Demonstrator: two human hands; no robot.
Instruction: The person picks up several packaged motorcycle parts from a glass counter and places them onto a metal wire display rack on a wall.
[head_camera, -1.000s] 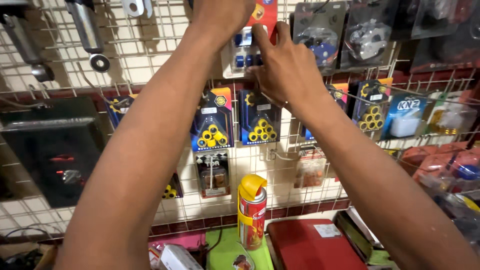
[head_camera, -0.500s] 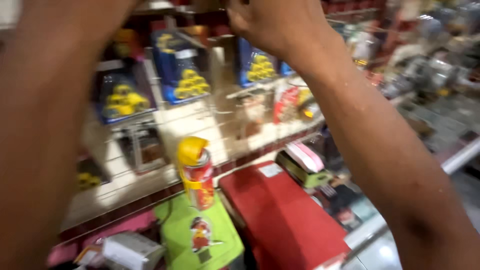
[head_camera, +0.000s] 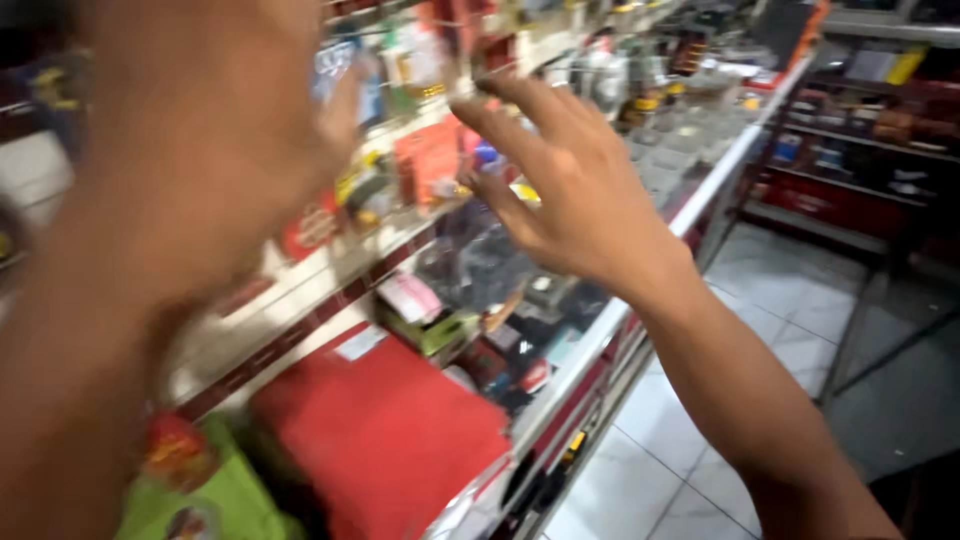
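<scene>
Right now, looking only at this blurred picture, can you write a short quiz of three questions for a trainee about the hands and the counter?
1. True or false: the right hand has its fingers spread and holds nothing.
2. What colour is the flat case on the counter? A blue, B red, C white.
3. Fill in: the floor beside the counter is covered with pale ____.

Key: 1 true; 2 B; 3 tiles.

Two bare forearms, sleeveless, ringless fingers (head_camera: 520, 110), no watch or bracelet
</scene>
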